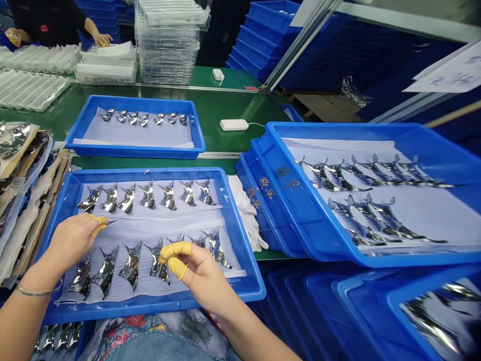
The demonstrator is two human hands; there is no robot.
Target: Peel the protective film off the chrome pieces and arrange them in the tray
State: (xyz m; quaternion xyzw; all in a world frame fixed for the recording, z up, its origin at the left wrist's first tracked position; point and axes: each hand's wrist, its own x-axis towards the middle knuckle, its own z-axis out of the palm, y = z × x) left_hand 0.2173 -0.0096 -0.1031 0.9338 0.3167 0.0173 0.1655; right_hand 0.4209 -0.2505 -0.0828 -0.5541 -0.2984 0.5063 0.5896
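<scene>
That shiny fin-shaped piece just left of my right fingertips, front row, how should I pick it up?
Probably pinch the chrome piece by its two long edges near the narrow lower tip, coming from above on your side with your right hand. It lies flat, mirror face up, tapering toward you.

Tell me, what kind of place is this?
Probably a factory line: blue trays hold rows of shiny metal parts, more trays are stacked behind, and another person works along the green table.

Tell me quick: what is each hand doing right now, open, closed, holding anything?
Left hand: curled over the paper liner; whether it grips anything cannot be told.
Right hand: closed, pinching a shiny metal piece in the blue tray.
</scene>
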